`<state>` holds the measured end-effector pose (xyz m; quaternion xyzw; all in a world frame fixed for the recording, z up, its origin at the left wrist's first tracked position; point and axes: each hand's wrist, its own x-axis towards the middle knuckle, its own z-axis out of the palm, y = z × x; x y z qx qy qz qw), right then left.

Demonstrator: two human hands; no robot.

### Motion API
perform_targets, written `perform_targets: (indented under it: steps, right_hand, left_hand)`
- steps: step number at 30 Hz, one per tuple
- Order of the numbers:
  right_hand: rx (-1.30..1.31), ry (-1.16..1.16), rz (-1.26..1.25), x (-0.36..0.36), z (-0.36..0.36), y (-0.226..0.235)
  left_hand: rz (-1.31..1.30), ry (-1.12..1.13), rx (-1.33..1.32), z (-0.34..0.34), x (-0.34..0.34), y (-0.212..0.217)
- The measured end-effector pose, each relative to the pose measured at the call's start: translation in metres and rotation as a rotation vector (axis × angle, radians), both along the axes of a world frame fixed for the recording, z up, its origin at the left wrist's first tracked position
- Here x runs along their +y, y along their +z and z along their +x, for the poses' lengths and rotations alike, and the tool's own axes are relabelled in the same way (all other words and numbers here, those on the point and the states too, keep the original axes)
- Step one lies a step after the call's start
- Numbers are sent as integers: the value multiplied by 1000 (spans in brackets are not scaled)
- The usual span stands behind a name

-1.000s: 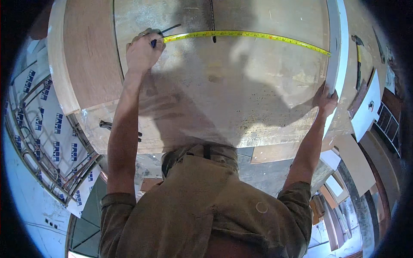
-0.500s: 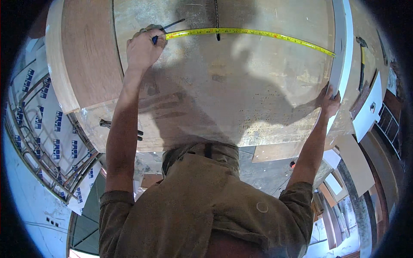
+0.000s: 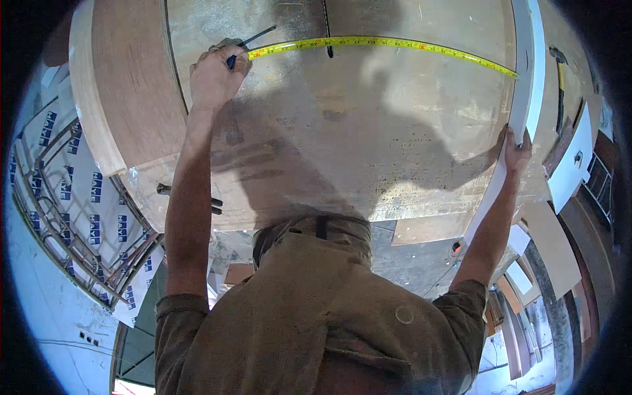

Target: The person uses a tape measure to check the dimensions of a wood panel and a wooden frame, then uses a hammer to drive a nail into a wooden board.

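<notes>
so the person's left hand (image 3: 217, 78) is curled closed round the near end of a yellow tape measure (image 3: 375, 41), with a thin dark rod (image 3: 261, 36) poking out past the fingers toward the upper right. a bit of blue shows at the palm too, but can't tell if it's part of the rod. the tape runs in a bowed line across the wide wooden worktop (image 3: 316, 151), and its far end reaches a long pale strip (image 3: 522, 79) on the right.

the right hand (image 3: 519, 155) is closed over that strip, gripping it lower down, well apart from the tape.

as for what the worktop carries: a brown wood panel (image 3: 135, 79) lies on its left part, and a metal tool (image 3: 164, 189) with dark handles sits partly hidden under the left forearm. past the strip there's a hammer (image 3: 561, 85) with a yellow and black handle, and near that a white panel (image 3: 571, 161). off to the left, bent metal tubes (image 3: 62, 227) make up an open frame beside a printed white sheet (image 3: 95, 187).
</notes>
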<state>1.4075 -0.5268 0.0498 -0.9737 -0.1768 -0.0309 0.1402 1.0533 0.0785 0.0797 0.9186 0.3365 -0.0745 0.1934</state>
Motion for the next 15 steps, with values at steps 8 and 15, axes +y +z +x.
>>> perform_targets:
  steps: [8,15]
  right_hand:
    - [368,-114,108,-7,15,0]
    - [292,-62,72,-27,35,-1]
  left_hand:
    - [-5,15,-16,-6,0,3]
    - [4,18,-40,1,-4,2]
